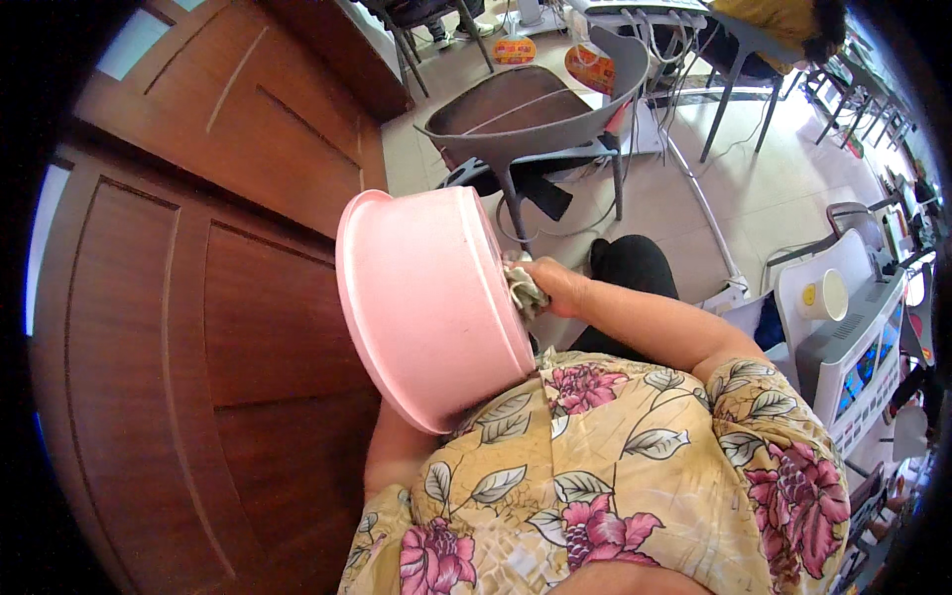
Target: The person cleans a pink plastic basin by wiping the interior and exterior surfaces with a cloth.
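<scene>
A pink plastic basin (426,288) is tipped on its side in front of my body, its rim facing left and its base facing right. My right hand (555,285) is closed round a crumpled pale greenish cloth (526,292), which is up against the basin's base. Behind the basin's lower rim my left forearm (389,458) disappears. The basin hides my left hand, so its fingers and grip do not show. The inside of the basin is out of sight too.
Brown panelled wooden doors (278,307) stand close on my left. Ahead is a grey chair (526,114) with cables near its legs. To the right, a paper cup (825,296) sits by a grey-white machine with a screen (863,357). Another person (783,25) is at the upper right.
</scene>
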Tool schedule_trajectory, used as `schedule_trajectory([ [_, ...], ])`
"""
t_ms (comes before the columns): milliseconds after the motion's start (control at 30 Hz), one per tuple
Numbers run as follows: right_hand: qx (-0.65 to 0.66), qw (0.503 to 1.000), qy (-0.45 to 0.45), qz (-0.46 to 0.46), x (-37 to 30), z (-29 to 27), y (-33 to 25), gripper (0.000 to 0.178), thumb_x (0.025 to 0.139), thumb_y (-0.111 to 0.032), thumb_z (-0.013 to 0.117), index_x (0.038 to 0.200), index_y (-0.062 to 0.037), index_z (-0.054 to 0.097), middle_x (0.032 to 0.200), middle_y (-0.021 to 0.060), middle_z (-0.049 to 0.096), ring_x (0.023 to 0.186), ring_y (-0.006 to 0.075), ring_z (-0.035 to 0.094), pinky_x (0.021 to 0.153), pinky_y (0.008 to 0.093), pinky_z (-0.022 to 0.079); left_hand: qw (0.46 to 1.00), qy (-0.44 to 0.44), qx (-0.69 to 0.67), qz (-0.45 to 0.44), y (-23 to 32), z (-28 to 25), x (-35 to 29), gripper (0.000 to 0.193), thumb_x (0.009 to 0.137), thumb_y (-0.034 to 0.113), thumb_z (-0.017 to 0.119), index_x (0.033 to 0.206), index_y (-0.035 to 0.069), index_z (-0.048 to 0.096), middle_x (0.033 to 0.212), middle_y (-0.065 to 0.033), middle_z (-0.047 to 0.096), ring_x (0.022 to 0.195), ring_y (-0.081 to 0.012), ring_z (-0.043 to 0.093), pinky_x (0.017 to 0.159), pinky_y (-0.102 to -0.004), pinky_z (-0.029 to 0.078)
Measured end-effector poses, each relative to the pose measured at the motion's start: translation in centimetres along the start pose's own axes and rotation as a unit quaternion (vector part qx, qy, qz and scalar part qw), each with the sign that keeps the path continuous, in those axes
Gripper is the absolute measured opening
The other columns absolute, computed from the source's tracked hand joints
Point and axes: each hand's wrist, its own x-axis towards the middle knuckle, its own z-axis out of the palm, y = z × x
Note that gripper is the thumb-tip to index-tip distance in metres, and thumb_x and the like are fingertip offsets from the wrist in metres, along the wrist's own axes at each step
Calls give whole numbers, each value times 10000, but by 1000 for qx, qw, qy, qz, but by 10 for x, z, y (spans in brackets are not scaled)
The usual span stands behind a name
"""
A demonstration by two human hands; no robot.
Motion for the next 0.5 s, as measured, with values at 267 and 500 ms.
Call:
schedule_trajectory([
  [267,-210,936,-24,-281,-65,43,-26,338,909,-205,531,1166,15,531,1029,207,617,856,286,614,795,347,479,1000,-12,2,-21,0,-2,-9,468,1013,285,331,1426,67,318,1422,-114,401,1315,-248,351,1116,-377,260],
  [500,-493,549,-53,-673,-94,55,-36,638,752,-224,647,1314,-7,437,1391,241,373,1082,406,476,947,483,390,998,-50,11,-25,15,10,-4,466,1018,290,319,1429,68,316,1425,-113,398,1321,-245,345,1121,-375,253],
])
